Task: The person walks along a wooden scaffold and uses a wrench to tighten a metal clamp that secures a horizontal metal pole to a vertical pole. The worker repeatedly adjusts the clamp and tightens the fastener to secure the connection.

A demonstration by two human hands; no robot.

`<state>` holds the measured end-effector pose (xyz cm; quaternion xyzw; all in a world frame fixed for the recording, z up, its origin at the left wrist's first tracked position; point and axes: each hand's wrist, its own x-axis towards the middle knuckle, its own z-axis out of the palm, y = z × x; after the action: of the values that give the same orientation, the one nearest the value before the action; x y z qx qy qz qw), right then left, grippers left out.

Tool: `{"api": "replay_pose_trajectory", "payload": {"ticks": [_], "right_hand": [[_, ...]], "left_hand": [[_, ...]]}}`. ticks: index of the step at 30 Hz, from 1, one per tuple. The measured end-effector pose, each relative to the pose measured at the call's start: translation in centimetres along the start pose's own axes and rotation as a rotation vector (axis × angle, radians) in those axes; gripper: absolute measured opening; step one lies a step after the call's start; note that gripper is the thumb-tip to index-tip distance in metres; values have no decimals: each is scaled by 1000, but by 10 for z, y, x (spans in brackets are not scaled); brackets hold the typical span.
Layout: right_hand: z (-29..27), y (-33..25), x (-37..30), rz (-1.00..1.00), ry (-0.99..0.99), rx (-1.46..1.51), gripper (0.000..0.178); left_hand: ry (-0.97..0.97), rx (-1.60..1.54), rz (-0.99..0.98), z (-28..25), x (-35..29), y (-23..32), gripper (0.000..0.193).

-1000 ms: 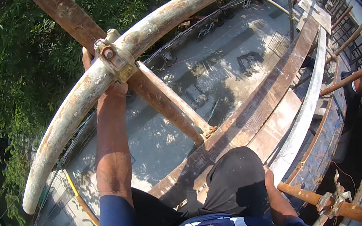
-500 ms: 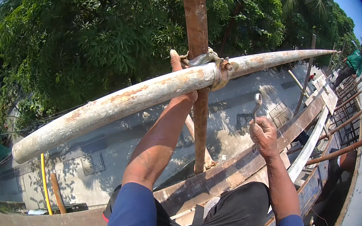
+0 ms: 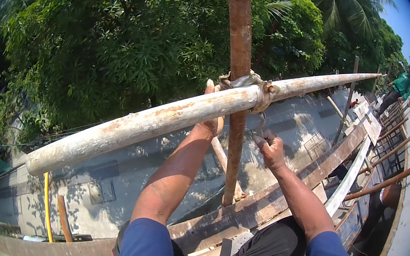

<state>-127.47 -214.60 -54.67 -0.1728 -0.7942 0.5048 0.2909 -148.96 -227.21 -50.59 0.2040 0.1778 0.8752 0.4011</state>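
Observation:
A whitish, rust-flecked scaffold pipe (image 3: pixel 160 116) runs crosswise in front of me. It meets a rusty upright pipe (image 3: pixel 240 20) at a scaffold clamp (image 3: pixel 263 96). My left hand (image 3: pixel 209 123) grips the crosswise pipe just left of the clamp; the pipe hides most of that hand, with a fingertip showing above. In my right hand (image 3: pixel 273 152), closed below the clamp, is a metal wrench (image 3: pixel 261 123). The wrench's upper end is at the clamp's underside; whether it sits on the nut I cannot tell.
Wooden planks (image 3: pixel 205 233) cross below my arms. A yellow pole (image 3: pixel 48 206) stands at the left. Rusty bars (image 3: pixel 392 177) jut out at the right, near a person in green (image 3: pixel 403 86). Far below lies a paved surface (image 3: pixel 133 185); trees (image 3: pixel 138 42) fill the background.
My right hand has moved left and slightly up, bringing the wrench from open air to the clamp. My left hand keeps its hold on the pipe. The whole view has shifted a little.

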Motion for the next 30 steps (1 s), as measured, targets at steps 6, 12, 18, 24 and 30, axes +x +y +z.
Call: {"api": "replay_pose_trajectory", "payload": {"ticks": [6,12,18,24,30], "right_hand": [[13,-16,14,71,141,533,46],[7,-80,47,135,-71,911,66],[29,-99,62,165,-15,758,48],[38,-107,67,160,110,693,49],[38,-103,68,122,96,729,50]], "left_hand": [[68,-115,-250,-12,29,37,39],[6,27,-330,-8,43,51,35],[76,291,-267,0,35,60,36],[74,318,-206,-2,37,54,34],[82,410,-164,-13,38,54,32]]}}
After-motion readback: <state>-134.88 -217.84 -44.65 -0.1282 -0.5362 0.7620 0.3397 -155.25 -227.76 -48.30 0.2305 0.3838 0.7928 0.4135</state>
